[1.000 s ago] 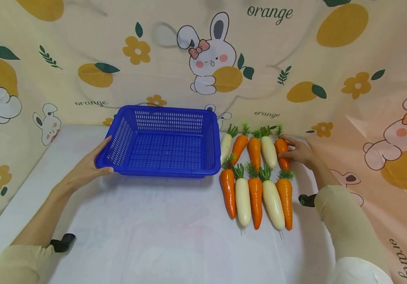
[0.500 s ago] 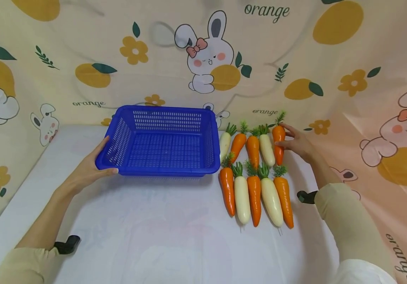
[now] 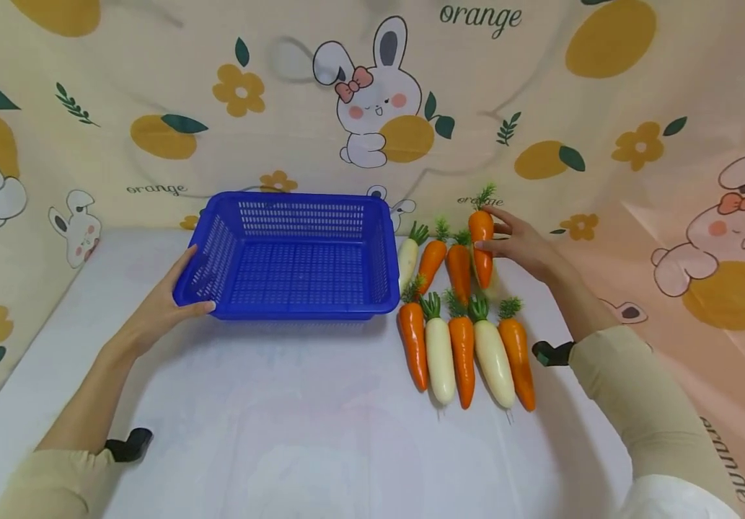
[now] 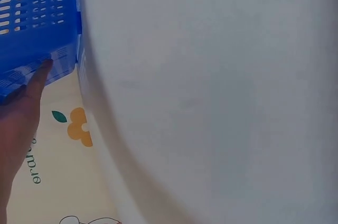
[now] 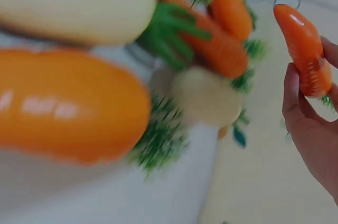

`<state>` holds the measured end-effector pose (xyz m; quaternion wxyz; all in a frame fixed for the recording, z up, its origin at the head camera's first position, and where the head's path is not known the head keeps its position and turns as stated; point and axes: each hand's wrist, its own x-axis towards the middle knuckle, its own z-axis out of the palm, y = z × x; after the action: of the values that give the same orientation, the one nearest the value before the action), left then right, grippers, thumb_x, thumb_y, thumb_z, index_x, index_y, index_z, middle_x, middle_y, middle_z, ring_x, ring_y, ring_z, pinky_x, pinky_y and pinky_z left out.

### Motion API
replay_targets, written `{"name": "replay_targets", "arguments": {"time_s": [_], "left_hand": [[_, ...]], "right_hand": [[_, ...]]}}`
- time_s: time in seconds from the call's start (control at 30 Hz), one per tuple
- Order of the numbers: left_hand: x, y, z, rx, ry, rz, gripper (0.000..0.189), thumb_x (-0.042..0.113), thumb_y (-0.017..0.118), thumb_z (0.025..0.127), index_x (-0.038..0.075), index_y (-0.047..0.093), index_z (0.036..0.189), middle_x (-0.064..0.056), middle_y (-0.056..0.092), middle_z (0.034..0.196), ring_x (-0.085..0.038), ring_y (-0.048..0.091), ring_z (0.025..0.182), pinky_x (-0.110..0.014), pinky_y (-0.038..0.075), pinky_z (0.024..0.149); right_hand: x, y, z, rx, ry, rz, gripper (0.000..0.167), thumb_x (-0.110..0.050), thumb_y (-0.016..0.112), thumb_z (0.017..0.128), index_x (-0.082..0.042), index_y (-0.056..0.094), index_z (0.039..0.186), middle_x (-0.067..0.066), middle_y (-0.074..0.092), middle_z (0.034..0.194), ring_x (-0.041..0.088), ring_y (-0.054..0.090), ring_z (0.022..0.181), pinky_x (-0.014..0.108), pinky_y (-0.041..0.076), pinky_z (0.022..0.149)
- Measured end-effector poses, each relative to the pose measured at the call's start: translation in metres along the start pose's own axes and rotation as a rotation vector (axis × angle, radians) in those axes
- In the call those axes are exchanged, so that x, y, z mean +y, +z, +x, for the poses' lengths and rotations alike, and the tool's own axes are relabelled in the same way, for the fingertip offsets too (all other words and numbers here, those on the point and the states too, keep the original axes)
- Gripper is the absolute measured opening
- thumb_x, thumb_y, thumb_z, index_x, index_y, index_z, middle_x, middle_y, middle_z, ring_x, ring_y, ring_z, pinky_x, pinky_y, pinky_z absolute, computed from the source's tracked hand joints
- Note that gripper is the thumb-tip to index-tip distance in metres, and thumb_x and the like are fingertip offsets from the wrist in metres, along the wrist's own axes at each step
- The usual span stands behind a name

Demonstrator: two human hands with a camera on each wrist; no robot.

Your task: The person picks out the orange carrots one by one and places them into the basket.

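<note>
My left hand grips the front left corner of a blue plastic basket, its thumb by the front rim and its fingers along the left side. The basket holds nothing. In the left wrist view, fingers lie against the slotted basket wall. My right hand pinches an orange carrot between thumb and fingers, leaf end up, above the back row of vegetables. The right wrist view shows this carrot raised off the table, its leaves partly hidden by the hand. A white radish behind it is mostly covered.
Right of the basket lies a front row of carrots and white radishes. Behind it are another white radish and carrots. A patterned cloth rises behind the white table.
My right hand has lifted the carrot from the right end of the back row and carried it left, over the neighbouring radish. My left hand stays on the basket.
</note>
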<state>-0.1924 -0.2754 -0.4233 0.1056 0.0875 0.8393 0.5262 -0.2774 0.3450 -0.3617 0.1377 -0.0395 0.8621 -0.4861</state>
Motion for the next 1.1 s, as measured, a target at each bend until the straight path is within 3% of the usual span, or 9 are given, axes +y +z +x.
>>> {"name": "replay_targets", "arguments": {"time_s": [0.2,0.33,0.6,0.73,0.83,0.97,1.1], "left_hand": [[-0.013,0.000,-0.005,0.010,-0.003,-0.040,0.106,0.018,0.072,0.091,0.037,-0.007,0.159,-0.009,-0.010,0.166,-0.040,-0.008,0.150,-0.069,0.000,0.115],[-0.013,0.002,-0.004,0.023,0.024,-0.057,0.104,0.015,0.072,0.091,0.039,-0.004,0.159,-0.008,-0.009,0.166,-0.039,-0.007,0.150,-0.067,-0.001,0.115],[-0.005,0.001,0.003,0.016,0.009,-0.049,0.106,0.016,0.074,0.090,0.037,-0.003,0.159,-0.010,-0.008,0.166,-0.040,-0.005,0.150,-0.067,0.003,0.116],[0.000,-0.003,0.003,0.013,-0.026,0.034,0.109,0.020,0.076,0.088,0.032,-0.004,0.160,-0.014,-0.007,0.166,-0.046,-0.001,0.149,-0.069,0.006,0.115],[0.001,-0.004,0.003,0.000,-0.041,0.065,0.111,0.021,0.077,0.087,0.032,-0.006,0.160,-0.016,-0.008,0.166,-0.048,-0.001,0.148,-0.070,0.007,0.114],[0.000,-0.003,0.003,-0.022,-0.034,0.016,0.111,0.018,0.075,0.088,0.033,-0.009,0.159,-0.014,-0.012,0.165,-0.046,-0.006,0.149,-0.070,0.005,0.114],[-0.001,-0.001,0.003,-0.018,-0.016,-0.008,0.110,0.018,0.075,0.089,0.033,-0.008,0.159,-0.013,-0.012,0.165,-0.043,-0.008,0.149,-0.069,0.003,0.115]], "right_hand": [[-0.028,0.028,0.014,-0.045,-0.056,0.076,0.079,-0.020,0.070,0.094,-0.029,0.026,0.158,0.019,0.033,0.153,0.023,0.063,0.107,0.032,0.056,0.089],[-0.049,0.042,0.019,-0.051,-0.083,0.076,0.077,-0.021,0.072,0.093,-0.031,0.030,0.157,0.017,0.038,0.151,0.018,0.066,0.098,0.028,0.057,0.084],[-0.082,0.075,0.037,-0.092,-0.093,0.059,0.078,-0.026,0.074,0.091,-0.035,0.031,0.156,0.012,0.041,0.149,0.028,0.062,0.108,0.036,0.056,0.092],[-0.096,0.093,0.047,-0.120,-0.120,0.037,0.079,-0.029,0.075,0.090,-0.034,0.031,0.156,0.012,0.043,0.148,0.029,0.062,0.106,0.044,0.054,0.094],[-0.105,0.108,0.054,-0.143,-0.140,0.034,0.080,-0.030,0.076,0.088,-0.033,0.033,0.155,0.012,0.046,0.144,0.028,0.061,0.108,0.042,0.055,0.093],[-0.113,0.125,0.063,-0.171,-0.168,0.045,0.080,-0.026,0.077,0.088,-0.030,0.034,0.155,0.014,0.050,0.139,0.028,0.061,0.110,0.038,0.056,0.090],[-0.121,0.142,0.069,-0.189,-0.172,0.064,0.079,-0.024,0.076,0.089,-0.028,0.033,0.156,0.014,0.051,0.137,0.028,0.060,0.108,0.042,0.055,0.091]]}}
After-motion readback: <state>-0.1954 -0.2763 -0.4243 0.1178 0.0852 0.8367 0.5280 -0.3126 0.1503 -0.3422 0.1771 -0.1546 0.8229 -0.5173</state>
